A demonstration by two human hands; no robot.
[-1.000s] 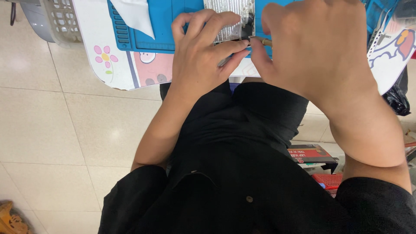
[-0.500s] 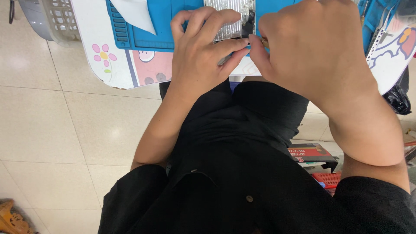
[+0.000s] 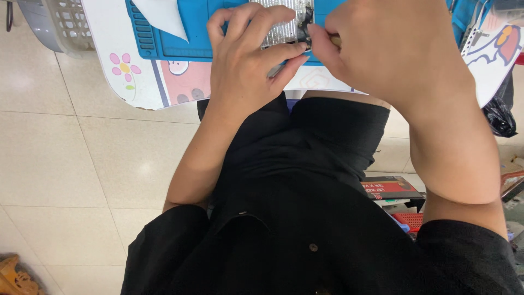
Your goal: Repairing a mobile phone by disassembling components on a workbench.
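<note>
Now, top centre of frame | left hand (image 3: 248, 60) curled shut around ribbed silver metal block (image 3: 281, 24) on blue rubber mat (image 3: 164, 33) | right hand (image 3: 393, 49) pinched closed on thin tan-handled tool (image 3: 333, 40) at block's dark edge | risk: tool may slip if pressed hard.

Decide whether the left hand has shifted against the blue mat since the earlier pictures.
No. The left hand lies over the same lower edge of the blue mat, fingers on the silvery ribbed part.
</note>
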